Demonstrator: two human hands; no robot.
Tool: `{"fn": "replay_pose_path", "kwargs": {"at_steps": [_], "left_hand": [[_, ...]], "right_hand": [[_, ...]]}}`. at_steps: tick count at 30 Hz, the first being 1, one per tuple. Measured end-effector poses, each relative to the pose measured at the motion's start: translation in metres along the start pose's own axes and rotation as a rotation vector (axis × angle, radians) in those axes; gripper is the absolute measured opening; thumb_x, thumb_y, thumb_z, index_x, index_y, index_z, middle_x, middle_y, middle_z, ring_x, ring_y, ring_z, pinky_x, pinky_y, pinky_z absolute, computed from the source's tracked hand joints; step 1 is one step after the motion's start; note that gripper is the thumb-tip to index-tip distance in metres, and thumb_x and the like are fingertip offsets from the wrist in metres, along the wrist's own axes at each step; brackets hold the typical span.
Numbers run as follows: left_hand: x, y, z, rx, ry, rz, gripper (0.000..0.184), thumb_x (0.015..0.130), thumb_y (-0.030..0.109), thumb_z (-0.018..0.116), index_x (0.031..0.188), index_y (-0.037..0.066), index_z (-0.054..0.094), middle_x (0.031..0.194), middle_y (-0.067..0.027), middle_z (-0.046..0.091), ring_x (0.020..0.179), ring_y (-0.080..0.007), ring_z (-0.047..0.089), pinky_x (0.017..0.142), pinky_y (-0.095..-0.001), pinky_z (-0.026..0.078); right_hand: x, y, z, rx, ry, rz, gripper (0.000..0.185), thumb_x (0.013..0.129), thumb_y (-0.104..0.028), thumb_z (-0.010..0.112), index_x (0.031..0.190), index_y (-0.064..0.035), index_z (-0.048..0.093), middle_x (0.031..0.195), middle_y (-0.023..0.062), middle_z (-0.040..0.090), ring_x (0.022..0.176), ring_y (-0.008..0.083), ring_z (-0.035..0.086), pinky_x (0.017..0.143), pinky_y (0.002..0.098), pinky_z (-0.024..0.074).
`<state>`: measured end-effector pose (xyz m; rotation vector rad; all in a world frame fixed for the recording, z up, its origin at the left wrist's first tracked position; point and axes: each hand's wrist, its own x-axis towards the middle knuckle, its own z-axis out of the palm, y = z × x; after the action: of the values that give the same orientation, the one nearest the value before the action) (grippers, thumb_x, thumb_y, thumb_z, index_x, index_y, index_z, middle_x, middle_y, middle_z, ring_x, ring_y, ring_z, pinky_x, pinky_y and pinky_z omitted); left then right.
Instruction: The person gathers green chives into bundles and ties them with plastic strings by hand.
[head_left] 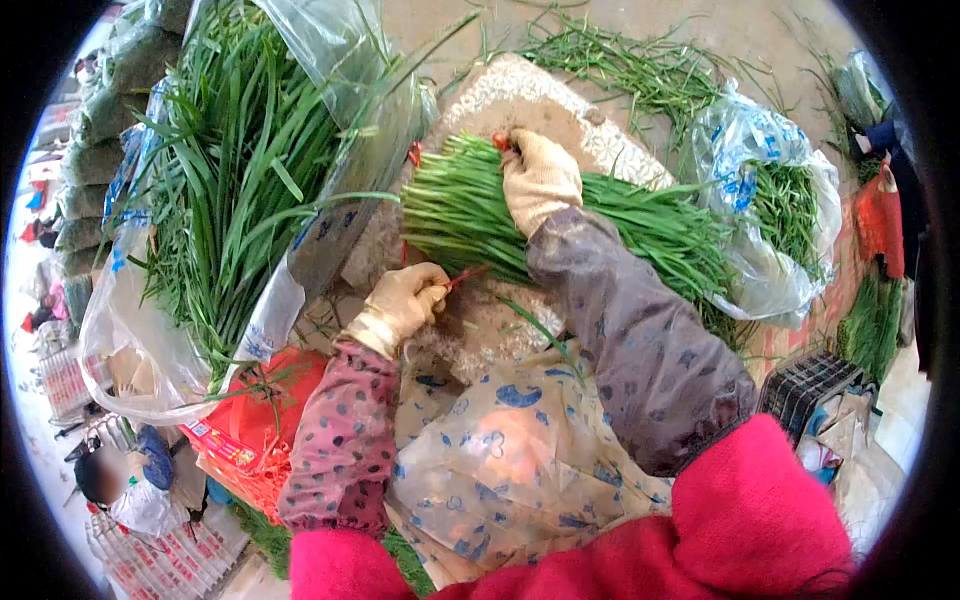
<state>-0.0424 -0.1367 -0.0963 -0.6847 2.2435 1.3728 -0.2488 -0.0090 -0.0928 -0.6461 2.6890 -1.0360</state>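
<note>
A thick bundle of garlic chives [460, 205] lies crosswise in front of me, pale stem ends to the left and green leaves to the right. My left hand [408, 302], in a cream glove, is closed in a pinch on a thin red tie [466, 275] at the bundle's near side. Over the far side, my gloved right hand [541, 178] is curled with its fingertips at another red piece of tie; its wrist and sleeve cross the bundle. Under the chives is a patterned, soil-stained board [610, 145]. The tie's path beneath the bundle is hidden.
At left stands a large clear plastic bag [120, 345] full of loose chives, beside a red bag [265, 400]. Another plastic bag of greens [800, 265] is at right, near a black crate [815, 390]. Loose leaves [640, 70] litter the floor ahead. A person [140, 490] is at lower left.
</note>
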Motion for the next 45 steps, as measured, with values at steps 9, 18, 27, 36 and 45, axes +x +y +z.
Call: {"fn": "replay_pose_path", "kwargs": {"at_steps": [9,18,27,36,45], "left_hand": [[0.035,0.079,0.013,-0.878,-0.082,-0.007,0.015,0.092,0.021,0.06,0.095,0.006,0.063,0.068,-0.0059,0.066,0.044,-0.0109,0.056,0.037,-0.0219,0.035],[0.044,0.082,0.027,-1.069,0.071,-0.134,0.012,0.091,0.013,0.06,0.092,0.001,0.061,0.067,-0.0114,0.064,0.043,-0.015,0.055,0.038,-0.0227,0.04],[0.047,0.086,0.033,-1.093,0.17,-0.158,0.014,0.091,0.014,0.059,0.093,0.001,0.062,0.071,-0.0142,0.067,0.044,-0.0162,0.056,0.039,-0.0254,0.041],[0.05,0.097,0.043,-0.98,0.302,-0.185,0.014,0.09,0.019,0.063,0.092,0.006,0.062,0.068,-0.0098,0.067,0.042,-0.0133,0.055,0.037,-0.0247,0.037],[0.051,0.089,0.031,-0.278,0.788,0.268,0.009,0.086,0.005,0.064,0.095,0.003,0.065,0.074,-0.01,0.068,0.055,-0.0177,0.062,0.048,-0.0288,0.049]], "right_hand": [[-0.025,0.014,0.005,0.303,0.016,-0.109,0.015,0.081,-0.01,0.057,0.093,-0.006,0.066,0.081,0.0201,0.064,0.08,0.0388,0.061,0.073,0.0439,0.0486],[-0.031,0.024,0.013,0.505,0.031,-0.035,0.012,0.081,-0.01,0.059,0.09,-0.0044,0.064,0.081,0.0182,0.063,0.079,0.0379,0.06,0.07,0.0417,0.0474],[-0.03,0.016,-0.001,0.456,0.012,-0.001,0.016,0.08,-0.013,0.06,0.093,-0.0052,0.066,0.082,0.0186,0.064,0.082,0.037,0.062,0.071,0.0414,0.0488],[-0.028,0.03,-0.012,0.61,-0.284,-0.086,0.02,0.082,-0.019,0.06,0.091,-0.0025,0.066,0.08,0.0165,0.065,0.077,0.0289,0.062,0.072,0.0366,0.0491],[-0.03,0.028,-0.014,0.548,-0.301,0.039,0.019,0.084,-0.022,0.066,0.084,-0.0031,0.069,0.069,0.013,0.062,0.066,0.0216,0.06,0.062,0.0347,0.0455]]}}
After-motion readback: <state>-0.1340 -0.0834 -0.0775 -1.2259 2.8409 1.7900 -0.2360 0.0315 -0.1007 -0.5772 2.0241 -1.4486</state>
